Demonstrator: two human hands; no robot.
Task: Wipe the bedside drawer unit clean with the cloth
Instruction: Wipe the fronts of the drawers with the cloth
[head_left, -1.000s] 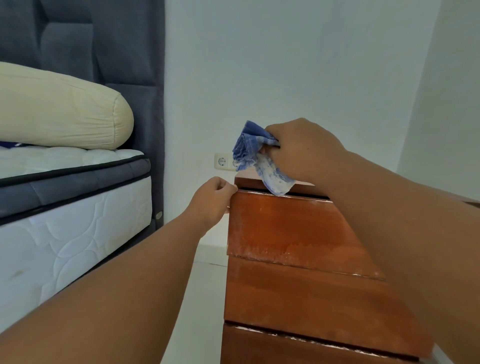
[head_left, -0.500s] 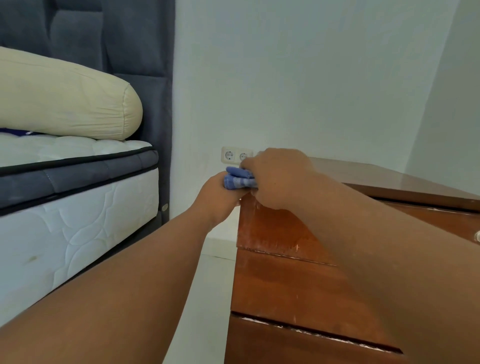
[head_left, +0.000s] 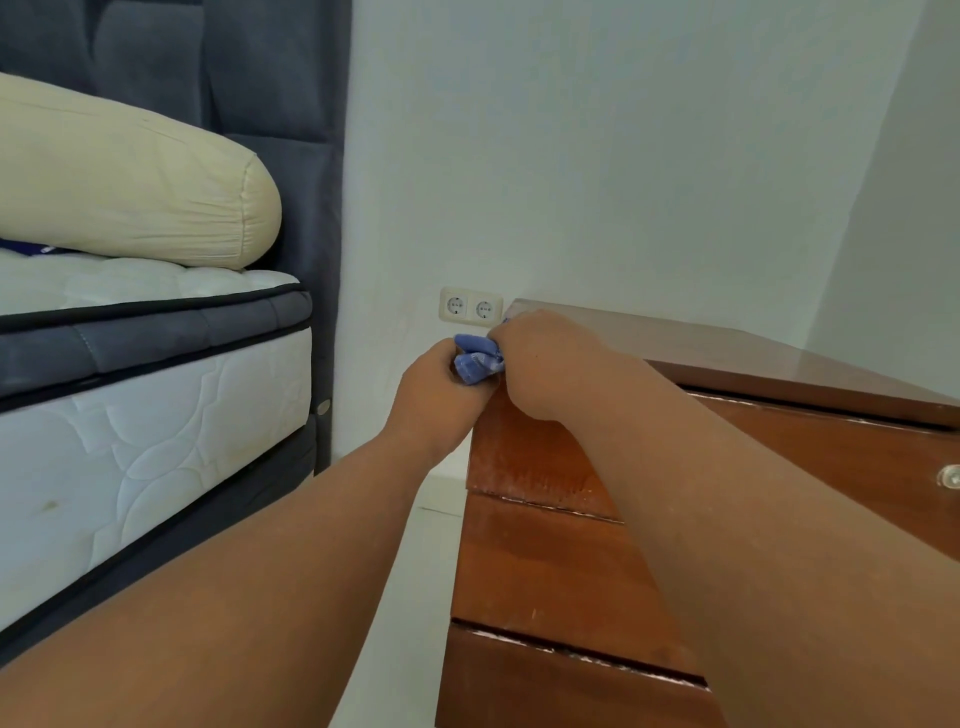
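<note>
Both hands meet at the near top corner of the unit (head_left: 561, 561): the right hand (head_left: 550, 364) is curled tight over the corner with the cloth (head_left: 475, 359) bunched under its fingers, and the left hand (head_left: 441, 387) is closed just beside it, its thumb side pressed against the same blue wad, so each has a hold on the fabric. Only a small crumpled fold of cloth shows between the two; the rest is hidden inside the right fist. It looks soft, thin and light, likely to fold or slip out of shape, so a bunched grip with the palm pressing it flat to the wood seems the best hold for wiping. Below the hands the side of the unit drops away in stacked reddish-brown panels, glossy and hard, with pale streaks along the panel under the right wrist that probably still need rubbing. Right of the hands the top runs back smooth and shiny, and a small knob (head_left: 951, 475) sits on the drawer front at the far edge. Left of the hands, across a gap of floor, stands the mattress (head_left: 130, 441) with a cream bolster (head_left: 130, 182) on it. Just beyond the hands a double socket (head_left: 470, 306) sits on the white wall.
</note>
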